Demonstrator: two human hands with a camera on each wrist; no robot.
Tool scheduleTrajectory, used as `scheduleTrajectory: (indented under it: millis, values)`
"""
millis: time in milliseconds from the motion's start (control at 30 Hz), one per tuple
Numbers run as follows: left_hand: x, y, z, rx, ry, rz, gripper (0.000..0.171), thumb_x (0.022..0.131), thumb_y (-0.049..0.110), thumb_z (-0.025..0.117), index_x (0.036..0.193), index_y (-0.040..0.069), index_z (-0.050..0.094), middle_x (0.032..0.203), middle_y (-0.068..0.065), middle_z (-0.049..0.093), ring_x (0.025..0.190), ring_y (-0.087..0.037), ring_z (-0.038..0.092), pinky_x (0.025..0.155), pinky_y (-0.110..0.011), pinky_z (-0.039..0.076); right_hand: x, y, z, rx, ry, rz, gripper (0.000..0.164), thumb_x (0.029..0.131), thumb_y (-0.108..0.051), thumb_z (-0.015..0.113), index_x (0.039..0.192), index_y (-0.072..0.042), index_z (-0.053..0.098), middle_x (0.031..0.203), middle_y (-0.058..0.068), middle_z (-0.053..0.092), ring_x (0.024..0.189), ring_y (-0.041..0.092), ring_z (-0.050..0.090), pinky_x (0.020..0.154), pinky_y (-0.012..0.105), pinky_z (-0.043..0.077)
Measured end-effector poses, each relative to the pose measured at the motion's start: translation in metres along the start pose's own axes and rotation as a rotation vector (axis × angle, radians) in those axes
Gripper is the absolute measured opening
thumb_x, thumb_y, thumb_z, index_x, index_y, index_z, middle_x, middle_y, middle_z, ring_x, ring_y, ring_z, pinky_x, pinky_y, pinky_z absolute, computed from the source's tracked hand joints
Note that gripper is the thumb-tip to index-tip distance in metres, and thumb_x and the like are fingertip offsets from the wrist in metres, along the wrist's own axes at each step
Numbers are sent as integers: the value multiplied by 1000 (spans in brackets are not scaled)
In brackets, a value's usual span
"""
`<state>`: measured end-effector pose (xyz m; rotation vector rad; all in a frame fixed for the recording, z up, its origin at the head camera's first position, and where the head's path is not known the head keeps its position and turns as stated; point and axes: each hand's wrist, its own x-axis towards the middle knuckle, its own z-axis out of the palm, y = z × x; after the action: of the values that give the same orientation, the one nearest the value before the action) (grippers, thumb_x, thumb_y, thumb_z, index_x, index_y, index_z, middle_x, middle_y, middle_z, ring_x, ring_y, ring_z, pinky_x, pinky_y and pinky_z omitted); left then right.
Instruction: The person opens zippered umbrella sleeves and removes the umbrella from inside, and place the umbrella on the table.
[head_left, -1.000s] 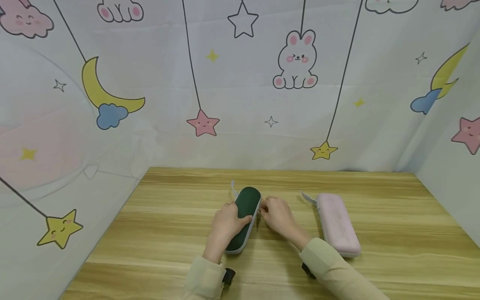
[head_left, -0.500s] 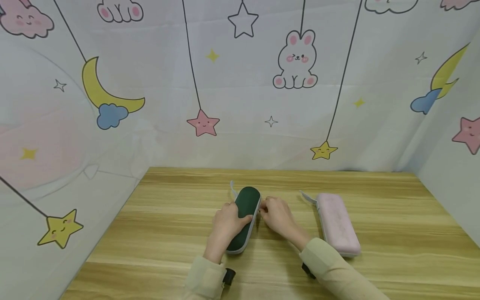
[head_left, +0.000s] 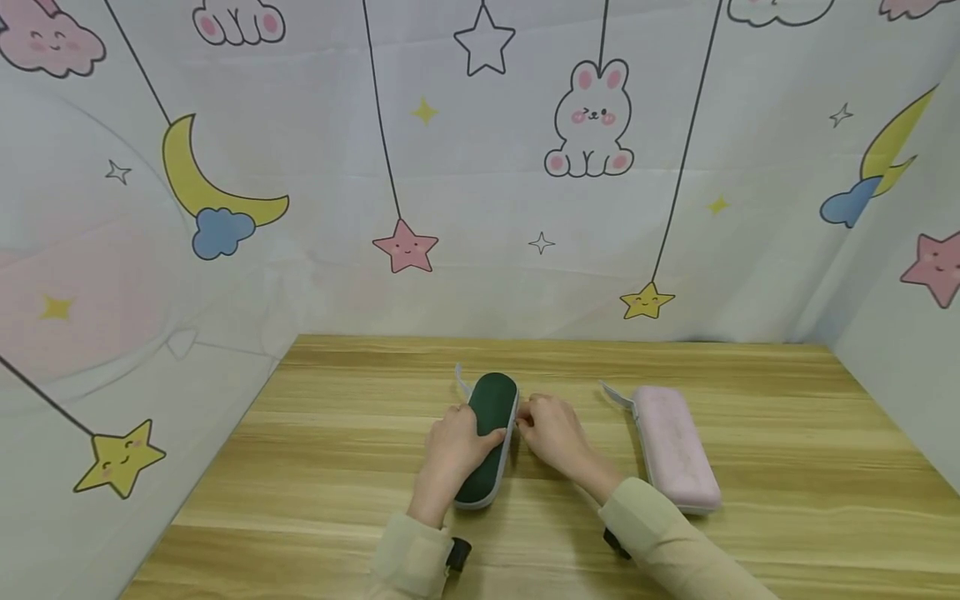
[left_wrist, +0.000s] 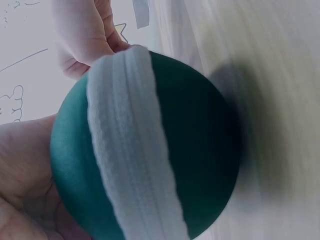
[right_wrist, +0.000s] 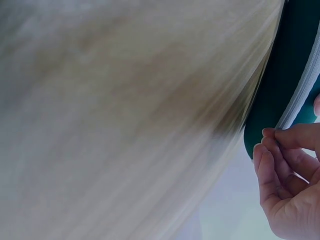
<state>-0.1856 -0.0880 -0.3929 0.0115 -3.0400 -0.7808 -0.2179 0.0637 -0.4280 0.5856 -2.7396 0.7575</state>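
Observation:
A dark green zippered case point(head_left: 493, 398), long with rounded ends, lies at the middle of the table. My left hand point(head_left: 453, 442) grips it from the left, thumb across its top. At its right side, the fingertips of my right hand point(head_left: 553, 429) are pinched together at the zip. The right wrist view shows the thumb and forefinger of that hand point(right_wrist: 295, 192) closed at the end of the pale grey zip point(right_wrist: 300, 95); the zip pull itself is mostly hidden by the fingers. The zip point(left_wrist: 131, 135) looks closed along the near end in the left wrist view.
A pale pink case point(head_left: 678, 446) with a grey strap point(head_left: 618, 396) lies to the right, beside my right forearm. Another grey strap point(head_left: 462, 382) sticks out at the green case's far left. A printed cloth point(head_left: 487, 183) stands behind the wooden table point(head_left: 315, 467).
The far end of the green case has turned slightly to the left, and its near end slightly right. My right hand has shifted a little left with it; my left hand keeps its grip.

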Motion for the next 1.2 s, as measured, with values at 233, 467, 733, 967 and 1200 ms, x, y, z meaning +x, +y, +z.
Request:
scheduleTrajectory:
  millis: [233,467,733,967,1200]
  values:
    - [-1,0,1,0,1,-1,60,82,41,73,110,-11,61,95,-23,62,76,-35,63,61,-41,52,-1,-2,-1,5,4,-2,8,81,-1,70,79,-5,76,66,2,59,53,7,44,49,20,38]
    - [-2,0,2,11,15,-1,62,82,42,73,111,-12,60,96,-23,63,78,-37,64,63,-43,52,-3,-2,-1,6,14,-12,7,81,-1,71,80,-5,77,66,2,60,54,7,47,50,20,40]
    - [-2,1,3,1,18,-13,63,82,42,73,112,-11,59,99,-23,63,81,-38,64,65,-44,53,-4,-2,-1,-8,15,-26,7,81,-1,71,79,-5,76,67,2,60,53,8,48,49,19,40]
    - [-1,1,3,13,5,-26,65,83,43,72,115,-11,58,99,-23,63,82,-39,64,66,-45,53,-6,-4,-3,-11,7,-43,8,81,-2,71,76,-6,76,65,1,58,54,7,48,50,19,39]
    - [0,2,5,40,13,-23,66,83,45,72,115,-11,58,96,-22,62,77,-38,64,63,-44,52,-7,-2,-2,-11,9,-53,8,82,-4,71,77,-7,76,65,-1,57,54,5,47,50,18,39]
